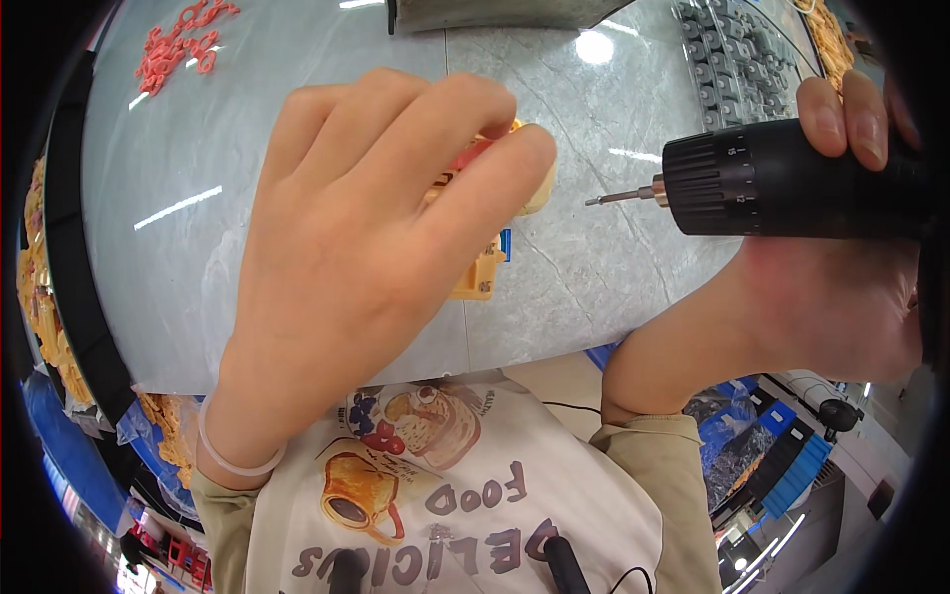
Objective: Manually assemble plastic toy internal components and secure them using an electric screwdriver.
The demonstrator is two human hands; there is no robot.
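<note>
My left hand (366,208) is curled over a yellow plastic part (478,280), thumb and fingers closed round it. The hand covers most of the part. Between thumb and forefinger a bit of a red piece (473,153) shows, and a small blue patch (506,245) peeks out at the part's right side. In my right hand (826,297) is a black electric screwdriver (772,183), held level. Its thin metal bit (618,197) points left toward the yellow part, with a gap between them.
Several red plastic pieces (163,61) lie loose at the far left of the grey marbled table (554,287). A clear tray of grey parts (727,59) stands far right. A dark grey box (505,14) sits at the far edge. Yellow parts (42,307) are heaped past the left edge.
</note>
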